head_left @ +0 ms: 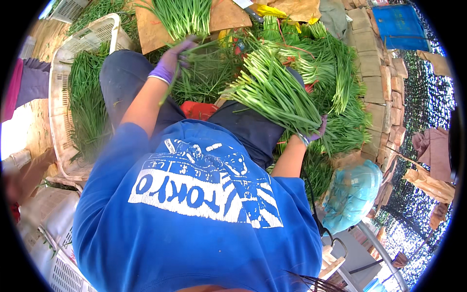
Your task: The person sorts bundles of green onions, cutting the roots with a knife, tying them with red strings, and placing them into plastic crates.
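Across my right thigh lies a thick bunch of garlic chives (272, 87), pale stem ends toward the upper left. My right hand (316, 130), in a purple glove, closes round its leafy end, and leaves cover some of the fingers. My left hand (174, 62), also gloved in purple, is raised over the left knee, slightly smeared by motion. A few loose green leaves trail from its closed fingers. Just beyond it, another bunch of chives (182, 17) rests on a brown board (228, 14). Loose leaves (206, 73) are heaped between my knees.
At the left stands a white plastic crate (59, 104) with long greens inside. Several bunches tied with red bands (316, 68) are piled at the right, beside a row of bricks (372, 73). A bluish plastic bag (352, 194) sits by my right elbow. Another person's sleeve (34, 80) shows far left.
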Available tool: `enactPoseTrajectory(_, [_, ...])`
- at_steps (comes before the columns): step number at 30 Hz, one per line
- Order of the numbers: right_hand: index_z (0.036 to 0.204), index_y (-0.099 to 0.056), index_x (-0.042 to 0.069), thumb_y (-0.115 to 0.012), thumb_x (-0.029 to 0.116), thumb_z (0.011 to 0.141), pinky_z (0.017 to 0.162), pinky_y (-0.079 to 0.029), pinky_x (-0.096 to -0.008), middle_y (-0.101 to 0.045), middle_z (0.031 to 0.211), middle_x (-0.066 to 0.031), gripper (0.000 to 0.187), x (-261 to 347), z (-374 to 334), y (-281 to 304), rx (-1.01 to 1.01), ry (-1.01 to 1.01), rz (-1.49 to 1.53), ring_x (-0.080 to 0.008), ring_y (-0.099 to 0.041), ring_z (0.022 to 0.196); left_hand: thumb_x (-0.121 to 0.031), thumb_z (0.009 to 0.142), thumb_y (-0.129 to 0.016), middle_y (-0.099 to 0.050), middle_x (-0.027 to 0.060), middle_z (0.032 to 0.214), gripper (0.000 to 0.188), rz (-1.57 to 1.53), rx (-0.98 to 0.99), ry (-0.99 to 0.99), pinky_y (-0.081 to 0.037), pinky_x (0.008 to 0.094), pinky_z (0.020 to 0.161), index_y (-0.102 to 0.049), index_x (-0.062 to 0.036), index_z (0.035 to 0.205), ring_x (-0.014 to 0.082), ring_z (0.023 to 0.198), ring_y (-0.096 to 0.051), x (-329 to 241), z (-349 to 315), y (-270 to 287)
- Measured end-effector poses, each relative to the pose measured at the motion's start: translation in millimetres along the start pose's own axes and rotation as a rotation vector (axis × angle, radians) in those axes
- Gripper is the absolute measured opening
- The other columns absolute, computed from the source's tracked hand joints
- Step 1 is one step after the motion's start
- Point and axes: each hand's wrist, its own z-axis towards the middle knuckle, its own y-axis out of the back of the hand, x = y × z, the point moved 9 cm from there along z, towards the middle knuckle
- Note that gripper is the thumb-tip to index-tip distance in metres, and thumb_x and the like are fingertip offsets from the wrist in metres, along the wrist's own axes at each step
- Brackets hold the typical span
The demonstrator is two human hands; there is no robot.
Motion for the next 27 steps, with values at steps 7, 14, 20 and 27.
enactPoseTrajectory(7, [0.09,-0.057,0.001,-0.048,0.022,0.078,0.075,-0.047,-0.0364,-0.059,0.078,-0.0102,0.025,-30.5,-18.4,-53.2,0.151,0.131,-0.5,-0.0188,-0.057,0.078,-0.031,0.062,-0.071,-0.054,0.0145,0.098,0.056,0.615,-0.103,0.346,-0.045,0.0315,0.063,-0.054,0.0084,0.098,0.0202,0.081,-0.053,88.0,-33.7,-99.0])
enactPoseTrajectory(14, [0.094,-0.056,0.002,-0.047,0.023,0.078,0.076,-0.046,-0.0391,-0.059,0.083,-0.0106,0.027,-105.7,-40.9,-101.4,0.499,-0.143,-0.687,-0.0209,-0.057,0.081,-0.047,0.069,-0.061,-0.059,0.0195,0.081,0.053,1.25,0.142,-0.282,-0.045,0.0405,0.065,-0.056,0.0016,0.089,0.0339,0.077,-0.057,62.3,-12.2,-163.0])
enactPoseTrajectory(20, [0.096,-0.056,0.003,-0.046,0.023,0.078,0.077,-0.045,-0.0413,-0.058,0.087,-0.011,0.029,-146.4,-53.3,-125.8,0.657,-0.28,-0.757,-0.0228,-0.056,0.084,-0.037,0.081,-0.05,-0.059,0.0188,0.083,0.039,1.429,0.267,-0.501,-0.043,0.0419,0.07,-0.056,-0.0001,0.092,0.0356,0.08,-0.056,45.5,-36.3,-164.9])
enactPoseTrajectory(27, [0.099,-0.055,0.004,-0.046,0.024,0.078,0.079,-0.045,-0.044,-0.058,0.091,-0.0114,0.031,-131.3,-50.7,-149.2,0.669,-0.285,-0.734,-0.025,-0.056,0.088,-0.032,0.084,-0.047,-0.059,0.0114,0.092,0.034,0.005,-0.158,-0.474,-0.045,0.0346,0.064,-0.052,-0.0071,0.106,0.0217,0.071,-0.057,-9.2,-16.6,-48.0])
